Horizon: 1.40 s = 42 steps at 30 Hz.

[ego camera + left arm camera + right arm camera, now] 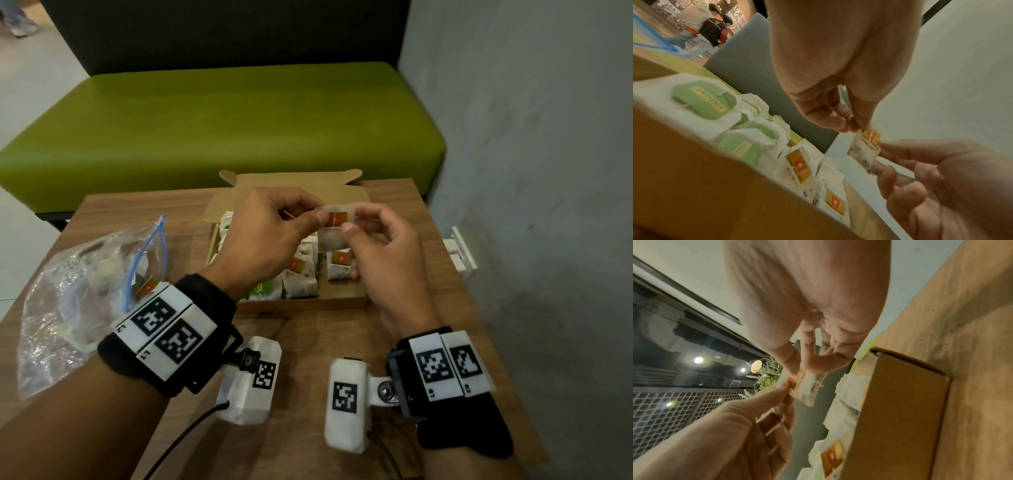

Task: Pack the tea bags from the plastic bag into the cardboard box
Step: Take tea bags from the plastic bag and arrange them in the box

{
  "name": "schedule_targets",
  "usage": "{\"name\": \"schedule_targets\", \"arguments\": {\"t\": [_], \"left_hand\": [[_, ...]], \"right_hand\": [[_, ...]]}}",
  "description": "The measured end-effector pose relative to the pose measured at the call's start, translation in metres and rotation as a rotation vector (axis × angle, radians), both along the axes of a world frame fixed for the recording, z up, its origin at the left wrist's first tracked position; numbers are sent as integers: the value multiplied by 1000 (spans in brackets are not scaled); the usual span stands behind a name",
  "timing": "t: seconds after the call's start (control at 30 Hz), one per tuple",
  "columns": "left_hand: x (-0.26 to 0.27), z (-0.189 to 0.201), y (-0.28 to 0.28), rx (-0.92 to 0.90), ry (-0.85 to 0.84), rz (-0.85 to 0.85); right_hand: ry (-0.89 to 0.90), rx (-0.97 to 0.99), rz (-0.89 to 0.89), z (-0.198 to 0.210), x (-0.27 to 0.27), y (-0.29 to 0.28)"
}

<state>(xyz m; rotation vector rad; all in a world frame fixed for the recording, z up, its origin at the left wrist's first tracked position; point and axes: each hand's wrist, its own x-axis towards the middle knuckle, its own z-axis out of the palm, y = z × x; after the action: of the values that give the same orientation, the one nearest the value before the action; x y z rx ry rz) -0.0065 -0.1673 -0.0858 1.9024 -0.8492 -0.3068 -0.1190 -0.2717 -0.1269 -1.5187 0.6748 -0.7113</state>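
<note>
Fingertips of left hand (263, 233) and right hand (380, 246) pinch one tea bag (334, 226) above the cardboard box (308, 301).

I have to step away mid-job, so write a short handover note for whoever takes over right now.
Left hand and right hand: both pinch one orange-tagged tea bag, held above the cardboard box.
Box: open on the wooden table, lid back, already holding several green-tagged and orange-tagged bags.
Plastic bag: left of the box, unzipped, at least one orange-tagged bag visible inside.
Done: much of the packing.
Left: set the held bag in the box, then move over the rest.
</note>
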Motion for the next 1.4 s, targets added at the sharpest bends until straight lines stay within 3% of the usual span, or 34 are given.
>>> {"name": "schedule_targets", "arguments": {"t": [0.13, 0.3, 0.47, 0.73, 0.9, 1.07, 1.23, 1.3, 1.4], "left_hand": [[2, -14, -3, 203, 9, -91], [-4, -30, -15, 424, -222, -112], [-4, -34, -25, 466, -361, -20], [6, -16, -9, 425, -373, 67], [33, 16, 40, 446, -454, 154], [63, 26, 123, 441, -433, 352], [83, 9, 200, 397, -236, 664], [82, -1, 222, 402, -115, 674], [77, -20, 237, 419, 76, 597]], "right_hand": [[-4, 131, -140, -4, -1, -6], [60, 96, -158, -10, 0, -6], [87, 64, -160, -11, 0, -8], [90, -11, -116, 5, 3, 3], [99, -190, 101, 30, 24, 54], [242, -340, 367, 29, 60, 125], [386, -315, 431, 4, 98, 173], [423, -336, 443, -2, 105, 183], [481, -521, 473, -2, 110, 193]]}}
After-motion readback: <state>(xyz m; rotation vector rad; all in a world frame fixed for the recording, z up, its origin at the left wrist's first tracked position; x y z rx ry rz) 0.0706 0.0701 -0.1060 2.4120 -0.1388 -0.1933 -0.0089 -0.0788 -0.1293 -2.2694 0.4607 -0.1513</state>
